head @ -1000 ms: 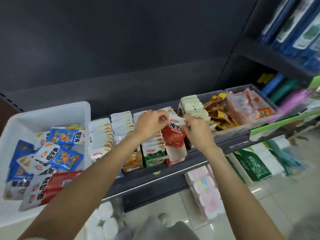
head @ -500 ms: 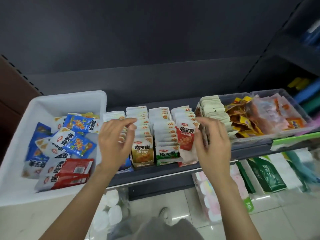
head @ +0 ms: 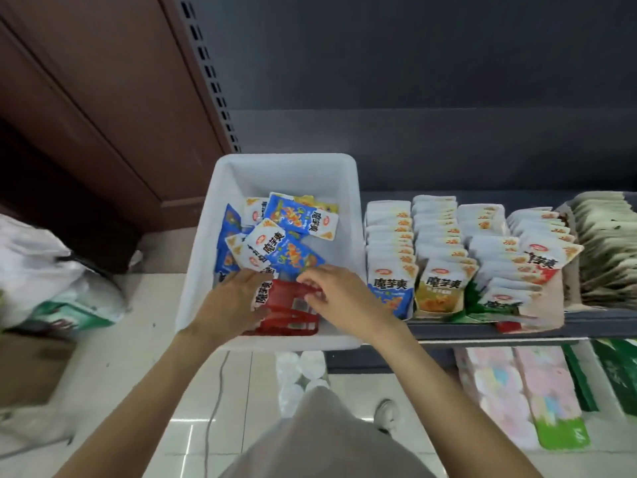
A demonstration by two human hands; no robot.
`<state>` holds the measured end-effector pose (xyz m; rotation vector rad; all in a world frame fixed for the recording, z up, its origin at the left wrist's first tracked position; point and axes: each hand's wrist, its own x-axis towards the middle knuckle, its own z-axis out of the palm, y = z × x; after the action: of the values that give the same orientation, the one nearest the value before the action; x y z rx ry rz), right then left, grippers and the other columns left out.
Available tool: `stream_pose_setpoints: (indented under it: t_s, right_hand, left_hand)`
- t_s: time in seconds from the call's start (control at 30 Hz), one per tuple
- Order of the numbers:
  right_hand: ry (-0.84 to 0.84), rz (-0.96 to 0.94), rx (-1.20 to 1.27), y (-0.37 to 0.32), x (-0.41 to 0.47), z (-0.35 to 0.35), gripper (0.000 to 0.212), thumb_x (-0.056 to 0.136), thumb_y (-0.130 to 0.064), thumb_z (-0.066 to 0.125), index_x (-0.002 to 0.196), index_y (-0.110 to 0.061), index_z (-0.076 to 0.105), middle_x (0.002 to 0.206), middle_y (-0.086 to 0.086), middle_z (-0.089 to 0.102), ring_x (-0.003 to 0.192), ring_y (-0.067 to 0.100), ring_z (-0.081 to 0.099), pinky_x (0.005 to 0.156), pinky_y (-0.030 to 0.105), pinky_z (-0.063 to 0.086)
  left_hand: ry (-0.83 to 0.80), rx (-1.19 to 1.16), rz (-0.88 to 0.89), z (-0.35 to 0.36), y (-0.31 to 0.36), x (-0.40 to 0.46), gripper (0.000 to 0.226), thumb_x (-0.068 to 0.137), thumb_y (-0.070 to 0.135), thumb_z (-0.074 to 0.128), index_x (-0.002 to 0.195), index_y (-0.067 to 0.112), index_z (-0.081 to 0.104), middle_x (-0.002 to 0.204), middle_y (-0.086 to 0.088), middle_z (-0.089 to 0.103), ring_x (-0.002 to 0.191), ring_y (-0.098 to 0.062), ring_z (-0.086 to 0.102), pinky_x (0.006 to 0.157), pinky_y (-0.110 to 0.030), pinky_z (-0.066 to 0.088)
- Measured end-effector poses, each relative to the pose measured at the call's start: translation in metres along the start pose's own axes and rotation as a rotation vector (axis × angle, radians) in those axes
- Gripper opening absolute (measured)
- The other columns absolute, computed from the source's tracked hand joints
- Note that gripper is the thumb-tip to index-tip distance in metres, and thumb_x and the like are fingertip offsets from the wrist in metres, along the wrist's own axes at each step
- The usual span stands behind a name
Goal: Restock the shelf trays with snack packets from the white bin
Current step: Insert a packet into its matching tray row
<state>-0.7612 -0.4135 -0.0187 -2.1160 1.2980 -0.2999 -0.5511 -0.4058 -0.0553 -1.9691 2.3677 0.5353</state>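
The white bin [head: 346, 188] stands at the shelf's left end and holds several loose blue packets [head: 293, 251] and, at its near end, a small stack of red packets [head: 291, 313]. My left hand [head: 232, 303] grips the left end of the red stack, fingers over the top and thumb underneath. My right hand [head: 339, 300] pinches the right edge of the top red packet with curled fingertips. To the right, the shelf trays [head: 548, 312] hold upright rows of packets: blue-fronted [head: 389, 288], yellow-fronted [head: 441, 289], green-fronted [head: 496, 298] and red-fronted [head: 541, 263].
A further tray of pale green packets [head: 606, 243] sits at the far right. The dark shelf edge [head: 482, 331] runs below the trays. Lower down are pastel packs [head: 499, 384] and white rolls [head: 300, 370]. A white bag [head: 41, 270] lies on the tiled floor at left.
Both hands left the shelf trays and moved left into the white bin, where they now hold the red packets. My view swung left with them.
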Motion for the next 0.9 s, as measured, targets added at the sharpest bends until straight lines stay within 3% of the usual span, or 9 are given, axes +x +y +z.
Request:
stream_pose_setpoints:
  t_s: [0.07, 0.17, 0.37, 0.5, 0.6, 0.67, 0.73, 0.8, 0.9]
  right_hand:
    - [-0.118, 0.041, -0.151, -0.003, 0.022, 0.021, 0.044, 0.087, -0.027, 0.064, 0.128, -0.016, 0.051, 0.131, 0.005, 0.051, 0.116, 0.023, 0.051, 0.093, 0.033, 0.042]
    - [-0.269, 0.128, -0.327, -0.007, 0.041, 0.044, 0.065, 0.078, -0.037, 0.074, 0.13, -0.014, 0.044, 0.133, 0.006, 0.045, 0.122, 0.027, 0.044, 0.095, 0.039, 0.043]
    - [-0.313, 0.209, -0.456, -0.003, 0.056, 0.067, 0.091, 0.073, -0.045, 0.076, 0.144, -0.019, 0.027, 0.14, 0.008, 0.035, 0.125, 0.03, 0.04, 0.099, 0.042, 0.041]
    - [-0.325, 0.161, -0.519, -0.002, 0.062, 0.067, 0.076, 0.075, -0.04, 0.076, 0.139, -0.018, 0.041, 0.128, 0.006, 0.05, 0.116, 0.026, 0.052, 0.088, 0.037, 0.048]
    - [-0.313, 0.124, -0.483, -0.004, 0.056, 0.061, 0.046, 0.084, -0.034, 0.068, 0.126, -0.018, 0.056, 0.115, 0.007, 0.06, 0.107, 0.027, 0.058, 0.08, 0.034, 0.048]
    - [-0.232, 0.146, -0.39, -0.008, 0.048, 0.049, 0.026, 0.094, -0.031, 0.056, 0.115, -0.018, 0.063, 0.106, 0.008, 0.064, 0.1, 0.028, 0.061, 0.074, 0.031, 0.046]
    - [-0.062, 0.219, -0.225, -0.009, 0.038, 0.031, 0.024, 0.097, -0.029, 0.05, 0.107, -0.013, 0.065, 0.101, 0.009, 0.067, 0.094, 0.026, 0.063, 0.074, 0.031, 0.048]
    - [0.102, 0.322, 0.204, -0.014, 0.026, 0.014, 0.02, 0.096, -0.021, 0.053, 0.109, -0.009, 0.063, 0.103, 0.008, 0.069, 0.094, 0.022, 0.066, 0.078, 0.031, 0.052]
    - [0.202, 0.428, 0.922, -0.022, 0.007, -0.002, 0.021, 0.092, -0.014, 0.059, 0.112, -0.018, 0.056, 0.101, 0.005, 0.071, 0.09, 0.015, 0.068, 0.072, 0.024, 0.055]
  left_hand:
    - [-0.066, 0.065, 0.027, 0.002, -0.012, 0.001, 0.067, 0.082, 0.044, 0.065, 0.14, 0.028, 0.036, 0.142, 0.003, 0.041, 0.131, -0.02, 0.036, 0.109, -0.032, 0.028]
    - [-0.109, 0.239, 0.083, 0.002, -0.021, 0.006, 0.072, 0.082, 0.055, 0.058, 0.142, 0.027, 0.031, 0.142, 0.002, 0.04, 0.131, -0.019, 0.036, 0.111, -0.033, 0.023]
    - [-0.196, 0.336, 0.137, 0.01, -0.025, 0.026, 0.078, 0.079, 0.057, 0.061, 0.141, 0.021, 0.031, 0.135, -0.003, 0.044, 0.126, -0.022, 0.039, 0.108, -0.035, 0.027]
    - [-0.238, 0.267, 0.141, 0.017, -0.028, 0.033, 0.074, 0.077, 0.056, 0.065, 0.138, 0.023, 0.038, 0.134, -0.001, 0.047, 0.125, -0.019, 0.043, 0.104, -0.034, 0.033]
    - [-0.168, 0.23, 0.155, 0.01, -0.028, 0.029, 0.053, 0.082, 0.056, 0.059, 0.128, 0.032, 0.051, 0.124, 0.004, 0.057, 0.114, -0.017, 0.053, 0.091, -0.032, 0.043]
    - [-0.027, 0.043, 0.149, -0.001, -0.028, 0.023, 0.035, 0.088, 0.046, 0.057, 0.12, 0.031, 0.059, 0.119, 0.005, 0.062, 0.108, -0.016, 0.058, 0.084, -0.031, 0.047]
    - [0.251, -0.37, 0.067, -0.012, -0.027, 0.018, 0.033, 0.088, 0.031, 0.062, 0.121, 0.026, 0.059, 0.122, 0.005, 0.06, 0.111, -0.015, 0.056, 0.085, -0.03, 0.05]
    - [0.512, -0.853, -0.049, -0.028, -0.018, 0.014, 0.043, 0.087, 0.02, 0.065, 0.127, 0.025, 0.051, 0.126, 0.013, 0.052, 0.113, -0.001, 0.053, 0.081, -0.021, 0.051]
    - [0.478, -1.375, -0.195, -0.046, 0.01, 0.008, 0.042, 0.09, 0.018, 0.061, 0.129, 0.025, 0.048, 0.129, 0.014, 0.052, 0.115, -0.002, 0.054, 0.082, -0.023, 0.054]
